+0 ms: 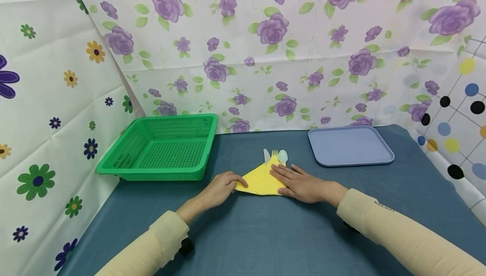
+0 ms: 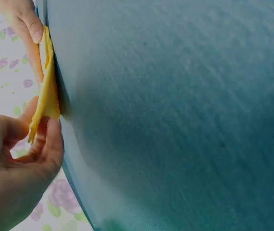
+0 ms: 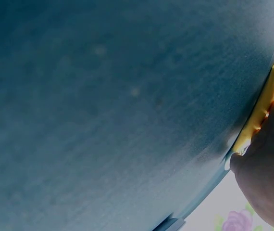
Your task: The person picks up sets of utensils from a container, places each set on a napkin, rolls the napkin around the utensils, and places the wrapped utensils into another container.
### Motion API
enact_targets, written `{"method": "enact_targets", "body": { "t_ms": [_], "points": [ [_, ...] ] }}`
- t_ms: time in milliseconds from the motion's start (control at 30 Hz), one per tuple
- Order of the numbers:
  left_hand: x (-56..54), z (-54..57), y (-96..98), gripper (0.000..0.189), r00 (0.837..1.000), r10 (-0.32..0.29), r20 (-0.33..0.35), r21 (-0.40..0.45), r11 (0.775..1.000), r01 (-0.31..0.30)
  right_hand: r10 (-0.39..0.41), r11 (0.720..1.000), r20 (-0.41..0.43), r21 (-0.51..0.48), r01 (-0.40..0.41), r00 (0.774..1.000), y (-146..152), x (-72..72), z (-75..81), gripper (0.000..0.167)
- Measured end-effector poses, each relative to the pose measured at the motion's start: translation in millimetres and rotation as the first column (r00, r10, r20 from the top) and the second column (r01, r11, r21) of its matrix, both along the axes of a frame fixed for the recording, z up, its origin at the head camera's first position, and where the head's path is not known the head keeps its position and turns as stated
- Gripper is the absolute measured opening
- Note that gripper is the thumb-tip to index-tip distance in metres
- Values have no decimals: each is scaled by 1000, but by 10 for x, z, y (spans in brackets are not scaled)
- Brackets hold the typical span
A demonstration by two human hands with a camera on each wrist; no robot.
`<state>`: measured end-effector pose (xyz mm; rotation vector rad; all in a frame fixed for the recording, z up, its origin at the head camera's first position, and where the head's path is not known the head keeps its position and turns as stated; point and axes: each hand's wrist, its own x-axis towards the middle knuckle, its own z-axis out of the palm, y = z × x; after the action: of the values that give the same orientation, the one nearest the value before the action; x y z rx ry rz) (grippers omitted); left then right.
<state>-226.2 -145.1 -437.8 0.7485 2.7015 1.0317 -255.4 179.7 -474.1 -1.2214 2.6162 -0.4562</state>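
Note:
A folded yellow napkin (image 1: 260, 181) lies on the table, with a whitish knife (image 1: 266, 155), a yellow fork (image 1: 275, 153) and a pale spoon (image 1: 282, 156) poking out past its far edge. Their lower parts are hidden under the cloth. My left hand (image 1: 224, 188) pinches the napkin's left corner; in the left wrist view that corner (image 2: 43, 108) sits between thumb and fingers, lifted off the table. From the right, my right hand (image 1: 301, 184) lies over the napkin's right side, fingers straight and pressing on it below the spoon.
At the back left stands a green slatted basket (image 1: 201, 170). A blue-grey tray (image 1: 351, 145) lies at the back right. The dark blue tablecloth (image 1: 265, 238) covers the table, and a flowered curtain (image 1: 243, 56) hangs behind it.

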Motion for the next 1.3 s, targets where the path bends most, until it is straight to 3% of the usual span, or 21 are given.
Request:
{"method": "enact_targets", "body": {
  "t_ms": [100,300,533,767,900,1300],
  "points": [
    [-20,45,-9,41,999,-43,16,32,999,43,-10,1000,-11,21,11,1000,6,-14,-22,72],
    [-73,69,-22,59,990,-135,-45,13,991,136,-13,999,-19,33,14,1000,5,-24,-43,72],
    [-97,64,22,32,991,-116,-72,46,992,119,12,1000,10,-7,-12,1000,-3,5,28,71],
    [-99,68,104,16,993,-103,-65,113,988,109,-18,999,14,48,17,1000,-28,44,108,71],
    [-93,60,181,14,992,-107,-72,138,984,116,-30,997,17,66,29,999,-40,62,148,70],
    [-71,63,429,14,995,-72,-68,168,982,82,-13,1000,58,-6,14,998,-23,39,183,66]
  ]
}}
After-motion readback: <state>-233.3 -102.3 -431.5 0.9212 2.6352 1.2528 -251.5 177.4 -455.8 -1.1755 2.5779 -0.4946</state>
